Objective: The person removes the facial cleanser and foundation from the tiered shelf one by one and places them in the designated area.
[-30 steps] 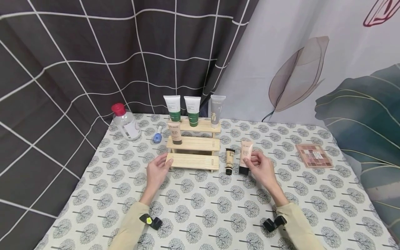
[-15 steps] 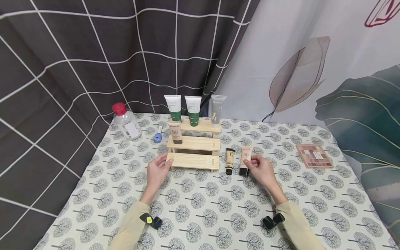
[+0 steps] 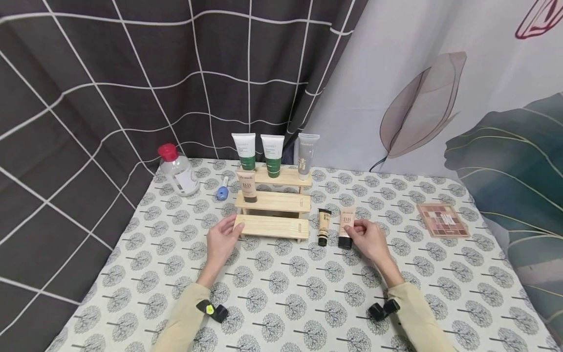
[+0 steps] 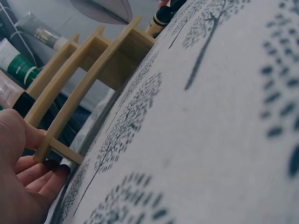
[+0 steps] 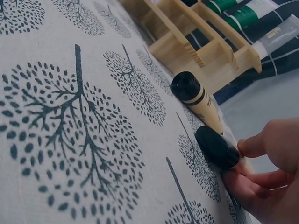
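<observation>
My left hand grips the left end of the lowest step of a three-step wooden display stand; in the left wrist view its thumb lies over the step and its fingers below. Right of the stand, my right hand pinches a pink BB cream tube by its side, black cap down at the cloth. Beside that tube lies a small yellow tube with a black cap. Another BB cream tube stands on the middle step.
On the top step stand two white-and-green tubes and a grey tube. A red-capped bottle and a small blue-and-white item are at the left. An eyeshadow palette lies at the right, on the tree-print tablecloth.
The BB cream tube in my right hand has come down slightly, its upper end lower than before. My left hand has stayed at the stand.
</observation>
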Motion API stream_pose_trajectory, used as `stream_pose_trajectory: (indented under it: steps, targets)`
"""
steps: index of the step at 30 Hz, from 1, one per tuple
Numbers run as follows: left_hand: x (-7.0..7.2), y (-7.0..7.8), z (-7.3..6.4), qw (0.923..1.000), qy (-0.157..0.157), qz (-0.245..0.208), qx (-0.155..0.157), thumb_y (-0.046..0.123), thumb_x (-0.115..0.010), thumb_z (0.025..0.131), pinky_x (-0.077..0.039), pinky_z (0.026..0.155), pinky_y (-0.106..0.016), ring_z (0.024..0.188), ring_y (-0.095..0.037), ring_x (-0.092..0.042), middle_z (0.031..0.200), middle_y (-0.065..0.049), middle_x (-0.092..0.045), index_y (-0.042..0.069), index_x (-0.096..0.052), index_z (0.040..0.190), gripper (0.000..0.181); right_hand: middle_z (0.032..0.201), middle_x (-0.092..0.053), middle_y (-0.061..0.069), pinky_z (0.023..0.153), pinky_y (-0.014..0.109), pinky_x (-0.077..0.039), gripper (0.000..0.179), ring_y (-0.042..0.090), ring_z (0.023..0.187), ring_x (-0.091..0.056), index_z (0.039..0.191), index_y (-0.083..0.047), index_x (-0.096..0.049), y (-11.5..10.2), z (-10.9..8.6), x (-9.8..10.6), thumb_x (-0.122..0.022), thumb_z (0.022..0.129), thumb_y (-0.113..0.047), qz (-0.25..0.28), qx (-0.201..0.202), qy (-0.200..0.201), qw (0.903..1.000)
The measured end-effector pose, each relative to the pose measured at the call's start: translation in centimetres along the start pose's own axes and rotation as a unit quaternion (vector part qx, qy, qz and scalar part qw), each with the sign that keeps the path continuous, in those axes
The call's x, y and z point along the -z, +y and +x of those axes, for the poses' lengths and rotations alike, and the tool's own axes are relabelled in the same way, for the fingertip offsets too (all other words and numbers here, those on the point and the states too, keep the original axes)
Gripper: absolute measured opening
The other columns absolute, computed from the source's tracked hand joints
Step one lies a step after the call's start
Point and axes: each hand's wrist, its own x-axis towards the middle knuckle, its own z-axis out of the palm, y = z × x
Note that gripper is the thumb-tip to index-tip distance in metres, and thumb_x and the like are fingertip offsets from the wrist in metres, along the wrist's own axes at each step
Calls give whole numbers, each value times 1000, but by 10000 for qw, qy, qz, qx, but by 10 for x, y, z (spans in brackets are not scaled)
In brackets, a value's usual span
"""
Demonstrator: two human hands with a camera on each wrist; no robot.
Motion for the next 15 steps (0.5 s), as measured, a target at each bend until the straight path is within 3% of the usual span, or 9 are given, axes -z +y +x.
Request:
stream_pose_trajectory:
  steps: [10,15]
  targets:
    - [0,1,-1,9998,46,126,-128,15,-76,91,-61,94,-27,116,-36,-69,130,-24,-67,0,-63,131,45,102,-71,21,75,23,-56,41,24,86,-67,122,9,-62,-1,-1,4,-67,96,-22,-143,119,84,9998]
    - [1,1,-1,9998,18,124,-127,15,-75,91,-61,94,-28,116,-36,-69,130,-25,-66,0,-63,132,45,102,-70,23,70,16,-55,39,26,87,-67,122,11,-61,-14,-2,13,-67,96,-17,14,358,307,9989]
